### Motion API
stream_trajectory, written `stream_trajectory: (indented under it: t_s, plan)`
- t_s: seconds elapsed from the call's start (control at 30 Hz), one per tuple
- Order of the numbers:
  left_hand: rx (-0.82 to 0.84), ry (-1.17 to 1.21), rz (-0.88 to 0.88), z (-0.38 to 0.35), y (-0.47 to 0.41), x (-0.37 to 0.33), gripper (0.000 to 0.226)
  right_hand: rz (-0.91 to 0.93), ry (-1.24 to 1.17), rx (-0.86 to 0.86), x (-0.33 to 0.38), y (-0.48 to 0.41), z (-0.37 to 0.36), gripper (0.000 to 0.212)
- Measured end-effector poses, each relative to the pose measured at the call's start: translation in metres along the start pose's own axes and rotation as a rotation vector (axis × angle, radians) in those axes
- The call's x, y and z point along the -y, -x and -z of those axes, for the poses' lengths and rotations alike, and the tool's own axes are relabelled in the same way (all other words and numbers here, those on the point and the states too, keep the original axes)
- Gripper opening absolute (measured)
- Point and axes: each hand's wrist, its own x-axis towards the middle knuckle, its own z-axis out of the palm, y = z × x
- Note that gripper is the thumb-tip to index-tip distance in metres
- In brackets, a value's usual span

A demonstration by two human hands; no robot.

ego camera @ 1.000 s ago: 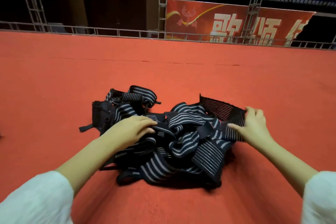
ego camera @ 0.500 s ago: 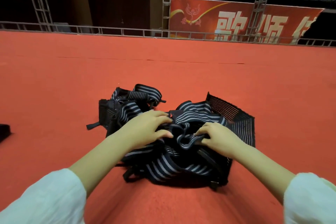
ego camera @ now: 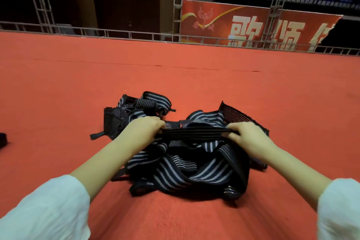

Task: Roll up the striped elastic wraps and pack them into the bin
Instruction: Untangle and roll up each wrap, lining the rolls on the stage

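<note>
Now | left hand (ego camera: pixel 144 132) and right hand (ego camera: pixel 247 136) each pinch one wrap (ego camera: pixel 194 134) | long axis runs side-to-side between both grips, taut above the pile (ego camera: pixel 185 173) | rolling could start from either end

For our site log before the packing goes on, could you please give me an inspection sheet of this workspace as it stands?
Surface: red carpet, with a faint seam line across it farther off.
Job's things: pile of striped wraps, tangled and loose; one stretched wrap held taut above it; black mesh panel behind, perhaps the bin's wall.
Clutter: dark object at the left edge, cut off.
Hands: left hand and right hand each grip an end of the stretched wrap.
Cables: nothing seen.
Surroundings: metal railing, red banner, dark doorway.
</note>
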Motion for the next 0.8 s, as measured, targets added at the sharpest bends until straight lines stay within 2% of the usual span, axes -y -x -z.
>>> stream_trajectory:
  t_s: [0.17,0.3,0.4,0.47,0.63,0.8]
  plan:
    - [-0.132,0.113,0.074,0.016,0.001,0.008,0.031,-0.04,0.007,-0.115,0.019,-0.02,0.028,0.019]
    - [-0.086,0.139,0.097,0.03,0.0,-0.01,0.029,0.017,-0.024,-0.1,0.043,-0.024,0.036,0.016]
    - [-0.087,0.488,0.015,0.043,-0.007,-0.044,0.064,0.129,-0.122,-0.073,0.063,-0.021,0.033,0.013]
    - [-0.065,0.658,-0.03,0.043,-0.014,-0.066,0.072,0.203,-0.135,-0.091,0.071,-0.017,0.028,0.018]
    - [-0.124,0.826,-0.002,0.024,-0.025,-0.071,0.032,0.271,-0.235,-0.125,0.062,-0.01,0.017,0.025]
    - [-0.2,0.84,0.06,0.009,-0.028,-0.067,0.025,0.274,-0.267,-0.03,0.046,0.002,-0.01,0.066]
